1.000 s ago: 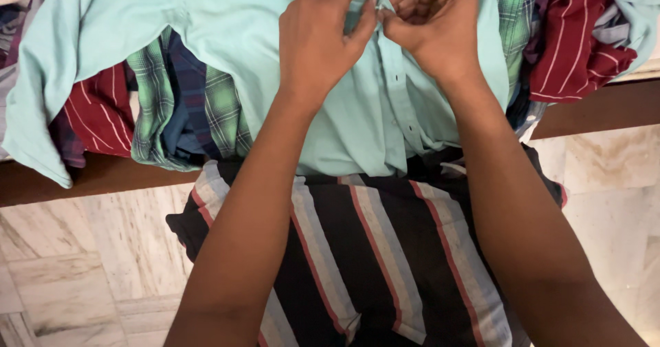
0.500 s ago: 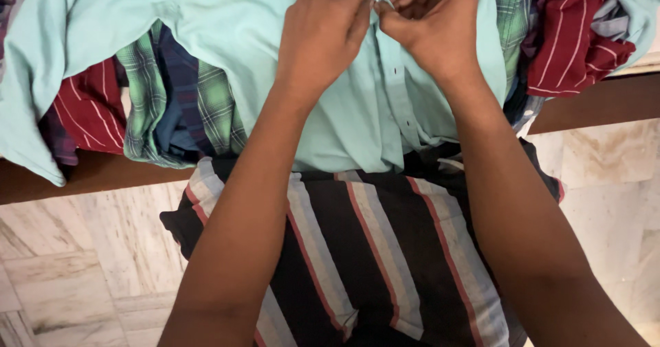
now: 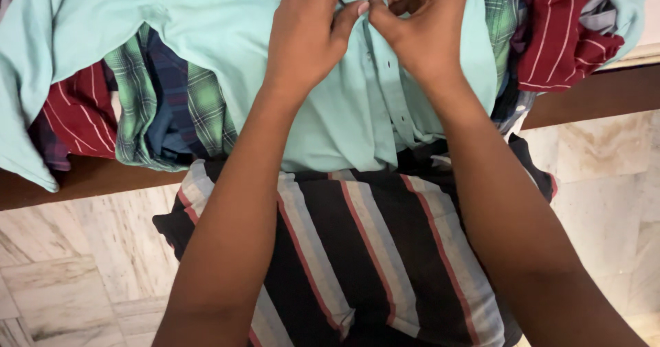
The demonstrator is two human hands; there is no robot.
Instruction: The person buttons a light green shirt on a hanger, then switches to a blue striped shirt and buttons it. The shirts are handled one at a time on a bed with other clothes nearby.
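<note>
Head cam view, looking straight down. The mint green button-up shirt [image 3: 227,38] is spread flat across the top of a pile of clothes, and I'll place everything else off that shirt.

Both hands are up at the shirt's front placket, near the top edge of the frame. The left hand [image 3: 306,38] is curled in, thumb and forefinger pinched on the left edge of the placket fabric. The right hand [image 3: 419,31] is curled the same way, fingertips pinched on the facing edge, so the two hands are touching or almost touching right over the button line. Both are closed down to a fine pinch on the cloth; whether a button itself sits between the fingers is too small to tell. A couple of small dark buttons [image 3: 393,64] show on the placket just below the hands.

Poking out from under the shirt on its left side: a green and navy plaid shirt [image 3: 165,106] and a red shirt with thin white stripes [image 3: 82,113]. On its right side, another red striped shirt [image 3: 564,31].

The shirt's hem hangs over the front edge of a dark brown wooden ledge [image 3: 96,178]. Below the hem is the person's own black garment with wide grey and red stripes [image 3: 357,251], and pale marble floor tiles [image 3: 69,278] below the ledge.
</note>
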